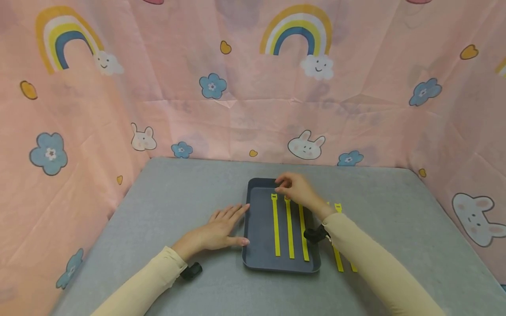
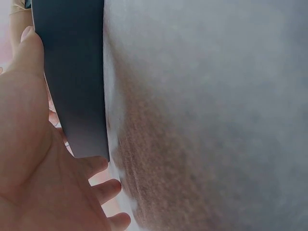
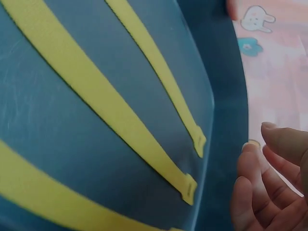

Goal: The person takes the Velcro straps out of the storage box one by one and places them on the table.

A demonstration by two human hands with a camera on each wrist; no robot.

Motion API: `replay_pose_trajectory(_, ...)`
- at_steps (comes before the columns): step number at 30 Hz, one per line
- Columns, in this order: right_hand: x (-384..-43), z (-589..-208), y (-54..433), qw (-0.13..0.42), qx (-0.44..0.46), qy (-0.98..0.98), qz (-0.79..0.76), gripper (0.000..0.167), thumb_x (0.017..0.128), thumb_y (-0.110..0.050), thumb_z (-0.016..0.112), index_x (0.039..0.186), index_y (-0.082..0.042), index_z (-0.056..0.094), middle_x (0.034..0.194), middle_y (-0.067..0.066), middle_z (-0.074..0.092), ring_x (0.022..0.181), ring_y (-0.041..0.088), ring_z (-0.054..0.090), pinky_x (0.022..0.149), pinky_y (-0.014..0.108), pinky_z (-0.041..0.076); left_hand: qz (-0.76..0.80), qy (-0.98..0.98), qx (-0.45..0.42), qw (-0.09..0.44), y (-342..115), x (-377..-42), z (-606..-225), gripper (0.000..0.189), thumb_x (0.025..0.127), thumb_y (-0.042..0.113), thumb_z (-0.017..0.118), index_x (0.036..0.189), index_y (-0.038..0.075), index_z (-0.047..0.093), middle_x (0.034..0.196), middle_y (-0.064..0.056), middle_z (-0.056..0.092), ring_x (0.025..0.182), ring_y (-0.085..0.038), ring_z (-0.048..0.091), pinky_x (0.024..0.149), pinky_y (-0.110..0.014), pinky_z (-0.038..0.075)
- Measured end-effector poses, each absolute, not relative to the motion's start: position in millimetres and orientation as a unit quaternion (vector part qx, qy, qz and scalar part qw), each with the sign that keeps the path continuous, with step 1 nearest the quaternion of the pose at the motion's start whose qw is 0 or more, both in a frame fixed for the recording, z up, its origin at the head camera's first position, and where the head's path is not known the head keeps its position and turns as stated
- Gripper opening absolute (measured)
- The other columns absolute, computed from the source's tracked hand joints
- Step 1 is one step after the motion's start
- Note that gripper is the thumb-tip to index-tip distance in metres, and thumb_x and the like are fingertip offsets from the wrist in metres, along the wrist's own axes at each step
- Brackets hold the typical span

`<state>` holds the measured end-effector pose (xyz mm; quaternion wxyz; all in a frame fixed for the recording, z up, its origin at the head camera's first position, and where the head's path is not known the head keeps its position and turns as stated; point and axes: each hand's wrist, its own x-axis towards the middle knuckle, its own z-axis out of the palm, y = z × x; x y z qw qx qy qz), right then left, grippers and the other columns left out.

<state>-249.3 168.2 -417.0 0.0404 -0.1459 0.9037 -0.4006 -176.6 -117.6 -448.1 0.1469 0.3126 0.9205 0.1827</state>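
Beside the left wall of a dark grey tray (image 1: 258,228), my left hand (image 1: 219,230) lies with fingers spread, fingertips and thumb at its rim. The left wrist view shows the thumb against the tray's outer wall (image 2: 72,72). Three yellow cable straps, the left one (image 1: 277,228), the middle one (image 1: 290,232) and the right one (image 1: 304,239), lie lengthwise in the tray, slotted heads at the far end. My right hand (image 1: 298,191) hovers over the far right end, fingers loosely bent. In the right wrist view, nothing shows between its thumb and fingers (image 3: 262,192).
Right of the tray, more yellow straps (image 1: 338,260) lie on the grey table (image 1: 189,188), partly hidden under my right forearm. A pink patterned curtain (image 1: 253,118) hangs behind the table and along both sides. Each wrist carries a small black camera (image 1: 191,271).
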Motion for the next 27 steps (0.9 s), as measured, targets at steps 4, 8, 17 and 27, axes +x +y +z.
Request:
replay_pose_trajectory(4, -248.7, -422.5, 162.6, 0.049, -0.133, 0.906, -0.398, 0.030, 0.093, -0.015, 0.069, 0.119, -0.002, 0.064, 0.094, 0.017, 0.071, 0.069, 0.028, 0.067, 0.062, 0.030, 0.054, 0.182, 0.921, 0.313, 0.146, -116.3, -176.5, -447.4, 0.098, 0.089, 0.066, 0.057, 0.161, 0.025, 0.004, 0.167, -0.013, 0.016, 0.153, -0.040, 0.017, 0.119, -0.064, 0.014)
replay_pose_trajectory(8, -250.3, -428.6, 160.5, 0.058, -0.118, 0.911, -0.392, 0.030, 0.092, -0.016, 0.070, 0.119, -0.003, 0.064, 0.094, 0.014, 0.070, 0.067, 0.021, 0.065, 0.063, 0.030, 0.054, 0.183, 0.921, 0.311, 0.146, -115.9, -176.1, -446.9, 0.097, 0.089, 0.065, 0.057, 0.161, 0.026, 0.006, 0.167, -0.013, 0.017, 0.153, -0.040, 0.018, 0.119, -0.064, 0.014)
replay_pose_trajectory(17, -254.1, -437.9, 161.2, 0.065, -0.106, 0.921, -0.369, 0.032, 0.090, -0.022, 0.073, 0.118, -0.007, 0.064, 0.086, 0.009, 0.067, 0.063, 0.016, 0.061, 0.062, 0.030, 0.050, 0.185, 0.919, 0.317, 0.146, -116.8, -176.8, -446.4, 0.097, 0.090, 0.065, 0.057, 0.161, 0.024, 0.004, 0.167, -0.013, 0.016, 0.153, -0.041, 0.017, 0.119, -0.064, 0.014)
replay_pose_trajectory(27, -254.7, -442.4, 159.0, 0.057, -0.096, 0.927, -0.357, 0.034, 0.088, -0.021, 0.075, 0.117, -0.005, 0.067, 0.080, 0.009, 0.064, 0.061, 0.016, 0.056, 0.057, 0.029, 0.045, 0.186, 0.918, 0.319, 0.145, -117.7, -177.2, -446.8, 0.096, 0.090, 0.064, 0.057, 0.161, 0.024, 0.005, 0.167, -0.014, 0.016, 0.153, -0.041, 0.018, 0.119, -0.064, 0.015)
